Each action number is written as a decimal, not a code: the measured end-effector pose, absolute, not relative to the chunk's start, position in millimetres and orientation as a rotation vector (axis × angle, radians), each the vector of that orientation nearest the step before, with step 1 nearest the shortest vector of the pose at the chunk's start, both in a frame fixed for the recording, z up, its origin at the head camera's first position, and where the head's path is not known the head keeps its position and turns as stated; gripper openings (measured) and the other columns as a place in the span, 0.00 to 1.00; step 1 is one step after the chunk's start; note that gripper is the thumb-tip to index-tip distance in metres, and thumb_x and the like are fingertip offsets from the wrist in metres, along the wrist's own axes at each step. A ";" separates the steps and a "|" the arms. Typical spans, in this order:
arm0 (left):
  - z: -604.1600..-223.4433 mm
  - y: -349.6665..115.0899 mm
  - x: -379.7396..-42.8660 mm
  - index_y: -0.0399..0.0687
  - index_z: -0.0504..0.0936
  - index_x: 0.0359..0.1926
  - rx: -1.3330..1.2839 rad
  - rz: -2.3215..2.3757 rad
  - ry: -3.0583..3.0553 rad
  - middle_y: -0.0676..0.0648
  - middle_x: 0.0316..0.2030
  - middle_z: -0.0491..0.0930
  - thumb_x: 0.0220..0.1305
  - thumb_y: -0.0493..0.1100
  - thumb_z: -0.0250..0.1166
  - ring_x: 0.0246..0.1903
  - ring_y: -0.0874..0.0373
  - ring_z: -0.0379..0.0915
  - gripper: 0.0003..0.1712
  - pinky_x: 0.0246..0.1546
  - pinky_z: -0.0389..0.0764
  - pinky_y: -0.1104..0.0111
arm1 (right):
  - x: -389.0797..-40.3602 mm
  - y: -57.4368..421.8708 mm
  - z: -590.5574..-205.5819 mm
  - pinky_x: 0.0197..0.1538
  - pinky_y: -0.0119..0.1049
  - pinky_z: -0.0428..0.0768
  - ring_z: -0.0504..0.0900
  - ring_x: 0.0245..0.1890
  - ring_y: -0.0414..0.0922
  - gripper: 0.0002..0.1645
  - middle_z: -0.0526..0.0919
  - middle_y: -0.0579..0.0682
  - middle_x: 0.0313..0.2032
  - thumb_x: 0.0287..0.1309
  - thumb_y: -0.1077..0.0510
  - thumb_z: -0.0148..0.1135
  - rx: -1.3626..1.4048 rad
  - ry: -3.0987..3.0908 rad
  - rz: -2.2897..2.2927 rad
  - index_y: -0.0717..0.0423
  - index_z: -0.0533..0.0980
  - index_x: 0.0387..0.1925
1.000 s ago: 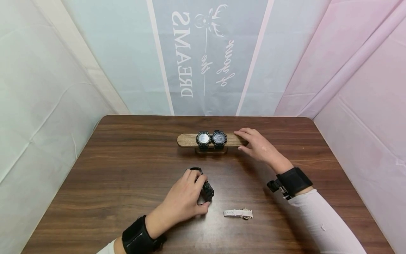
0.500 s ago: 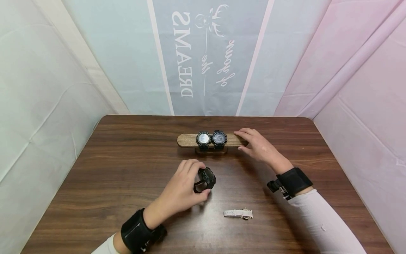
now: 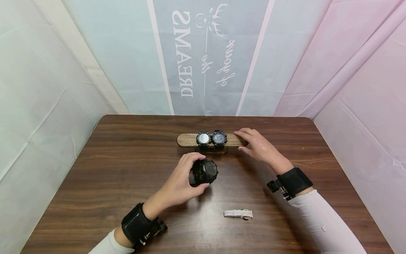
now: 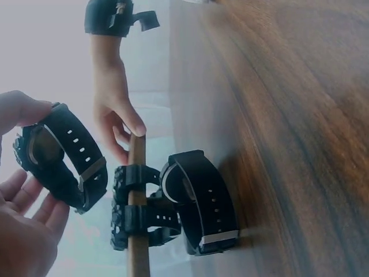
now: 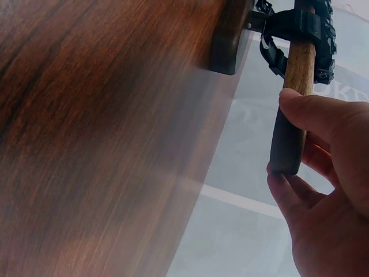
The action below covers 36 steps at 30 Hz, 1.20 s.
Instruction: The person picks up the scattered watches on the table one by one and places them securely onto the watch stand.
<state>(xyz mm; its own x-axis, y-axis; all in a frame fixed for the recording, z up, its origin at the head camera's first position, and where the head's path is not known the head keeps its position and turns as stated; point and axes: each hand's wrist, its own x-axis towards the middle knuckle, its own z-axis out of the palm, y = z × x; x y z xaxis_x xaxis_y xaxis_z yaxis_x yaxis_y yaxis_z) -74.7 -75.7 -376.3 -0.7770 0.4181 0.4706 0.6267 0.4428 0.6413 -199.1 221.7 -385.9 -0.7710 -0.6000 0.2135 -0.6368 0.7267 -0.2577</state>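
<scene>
The left hand (image 3: 181,180) grips a chunky black round-faced wristwatch (image 3: 202,172) between thumb and fingers above the dark brown wood-grain table (image 3: 127,176), dial (image 3: 210,168) turned toward three o'clock, looped strap (image 4: 58,123) toward nine. At twelve o'clock from it, the right hand (image 3: 261,148) pinches the three-o'clock end of a brown wooden bar stand (image 3: 188,140), long axis nine-to-three.

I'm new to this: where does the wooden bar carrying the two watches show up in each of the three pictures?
Head: the wooden bar runs sideways near the middle.
Left wrist: the bar is seen edge-on, upright, in the lower half, left of centre.
Right wrist: the bar is at upper right, nearly upright.
Shared landmark: the right hand, at one end of the bar in every view.
</scene>
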 end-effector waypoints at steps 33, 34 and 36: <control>-345.2 -66.1 -95.4 0.33 0.62 0.58 -0.849 -1.431 -2.348 0.37 0.55 0.65 0.40 0.32 0.71 0.54 0.47 0.63 0.42 0.55 0.69 0.52 | -124.7 139.4 -325.6 0.56 0.37 0.71 0.69 0.54 0.41 0.28 0.72 0.48 0.53 0.54 0.46 0.63 1.260 -2.406 0.857 0.53 0.73 0.55; -349.6 -66.2 -98.2 0.34 0.62 0.59 -0.851 -1.431 -2.350 0.38 0.55 0.65 0.40 0.32 0.71 0.54 0.47 0.63 0.42 0.55 0.69 0.52 | -124.2 137.8 -325.8 0.55 0.37 0.71 0.69 0.54 0.41 0.28 0.72 0.47 0.53 0.54 0.46 0.63 1.261 -2.407 0.848 0.53 0.73 0.54; -357.4 -66.2 -103.0 0.36 0.62 0.60 -0.849 -1.430 -2.359 0.40 0.56 0.65 0.40 0.34 0.71 0.55 0.49 0.63 0.43 0.56 0.69 0.52 | -123.9 135.3 -325.9 0.54 0.36 0.72 0.70 0.53 0.40 0.27 0.72 0.47 0.52 0.53 0.47 0.63 1.262 -2.408 0.837 0.53 0.73 0.53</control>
<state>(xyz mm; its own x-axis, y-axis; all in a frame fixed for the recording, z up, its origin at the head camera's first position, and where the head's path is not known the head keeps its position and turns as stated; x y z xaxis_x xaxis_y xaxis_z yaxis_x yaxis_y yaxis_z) -103.0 -66.2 -357.4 -0.7975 0.3476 0.4932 0.5980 0.3467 0.7226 -123.9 135.3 -325.9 -0.5712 -0.6487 0.5028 -0.8207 0.4454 -0.3578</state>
